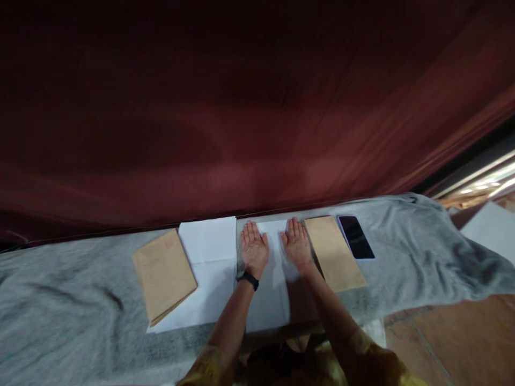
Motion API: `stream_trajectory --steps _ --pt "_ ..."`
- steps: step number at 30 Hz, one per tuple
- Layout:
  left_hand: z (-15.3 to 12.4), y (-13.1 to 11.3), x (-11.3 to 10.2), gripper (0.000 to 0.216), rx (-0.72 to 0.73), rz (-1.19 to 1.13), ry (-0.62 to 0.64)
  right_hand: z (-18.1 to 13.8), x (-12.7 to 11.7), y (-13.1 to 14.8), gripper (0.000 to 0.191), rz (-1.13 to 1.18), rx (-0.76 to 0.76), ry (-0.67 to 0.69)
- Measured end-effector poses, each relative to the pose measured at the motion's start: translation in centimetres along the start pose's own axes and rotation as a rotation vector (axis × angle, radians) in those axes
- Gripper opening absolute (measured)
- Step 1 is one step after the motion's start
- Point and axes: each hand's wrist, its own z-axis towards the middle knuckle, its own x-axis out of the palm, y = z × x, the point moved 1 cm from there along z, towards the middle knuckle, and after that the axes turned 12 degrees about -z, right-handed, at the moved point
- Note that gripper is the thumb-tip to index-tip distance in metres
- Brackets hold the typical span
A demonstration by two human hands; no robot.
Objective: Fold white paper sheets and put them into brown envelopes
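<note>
My left hand lies palm up with its fingers stretched out, over the left edge of a white sheet of paper. Nothing is in it, and a dark watch band circles that wrist. Across the sheet, my right hand is also palm up, flat and holding nothing. Just right of it is a brown envelope. Left of my left hand lie creased white sheets, partly covered by a stack of brown envelopes.
A phone with a dark screen lies right of the single envelope. Grey cloth covers the narrow surface. Behind it hangs a dark red curtain. Tiled floor shows at lower right, and a white sheet-like object at far right.
</note>
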Motion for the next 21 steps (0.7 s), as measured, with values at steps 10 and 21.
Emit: stream_trajectory --steps 10,21 --pt "-5.9 -0.5 -3.6 0.054 0.258 -0.153 0.071 -5.8 -5.0 2.1 0.053 0.183 -0.142 0.085" --pt "-13.2 -0.8 -5.2 0.058 0.289 0.009 0.206 -13.2 -8.2 1.6 0.063 0.065 -0.141 0.135"
